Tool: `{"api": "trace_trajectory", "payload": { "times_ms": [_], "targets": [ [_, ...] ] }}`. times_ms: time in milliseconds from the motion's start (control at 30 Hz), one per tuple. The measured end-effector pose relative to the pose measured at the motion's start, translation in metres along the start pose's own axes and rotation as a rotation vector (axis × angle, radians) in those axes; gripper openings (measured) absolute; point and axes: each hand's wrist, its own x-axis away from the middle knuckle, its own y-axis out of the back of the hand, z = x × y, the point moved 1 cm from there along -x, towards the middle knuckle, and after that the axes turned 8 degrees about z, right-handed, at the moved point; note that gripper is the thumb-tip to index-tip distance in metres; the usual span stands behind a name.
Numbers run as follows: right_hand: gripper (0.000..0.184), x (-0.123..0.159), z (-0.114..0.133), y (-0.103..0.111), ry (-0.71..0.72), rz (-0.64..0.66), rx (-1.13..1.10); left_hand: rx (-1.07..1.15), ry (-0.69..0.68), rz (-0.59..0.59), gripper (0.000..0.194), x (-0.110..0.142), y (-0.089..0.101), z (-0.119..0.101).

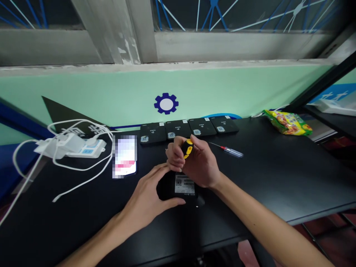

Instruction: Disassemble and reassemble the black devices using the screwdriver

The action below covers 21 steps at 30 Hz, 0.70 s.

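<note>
A small black box [168, 187] with a white printed label lies on the black table in front of me. My left hand [147, 194] grips it from the left, thumb along the near edge and fingers at the far side. Above its far right part, my right hand [198, 161] is wrapped round the yellow-and-black handle of a screwdriver [189, 147]. The handle's end points up towards me; its shaft and tip are hidden by the hand, so I cannot tell whether it touches the box.
Several similar black boxes [178, 129] stand in a row along the wall. A clear-handled screwdriver [232, 151] lies right of my hands. A lit phone [124, 155], a white power strip [90, 148] with cables, and a yellow-green snack bag [289, 123] are also on the table [272, 174].
</note>
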Motion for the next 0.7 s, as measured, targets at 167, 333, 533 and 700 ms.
{"api": "trace_trajectory", "payload": {
  "times_ms": [167, 333, 533, 700],
  "targets": [
    [0.06, -0.001, 0.0, -0.001, -0.034, 0.098, -0.027, 0.245, -0.051, 0.084, 0.041, -0.004, 0.005, 0.007],
    [0.058, 0.001, 0.004, 0.003, 0.004, 0.105, 0.026, 0.085, 0.007, -0.12, 0.035, 0.0, -0.002, -0.005],
    [0.051, 0.002, 0.008, 0.01, 0.039, 0.075, 0.07, -0.069, -0.013, -0.03, 0.092, 0.002, -0.017, -0.008],
    [0.054, 0.004, 0.007, 0.014, 0.054, 0.043, 0.143, -0.016, -0.059, 0.107, 0.101, 0.0, -0.009, -0.002]
  ]
}}
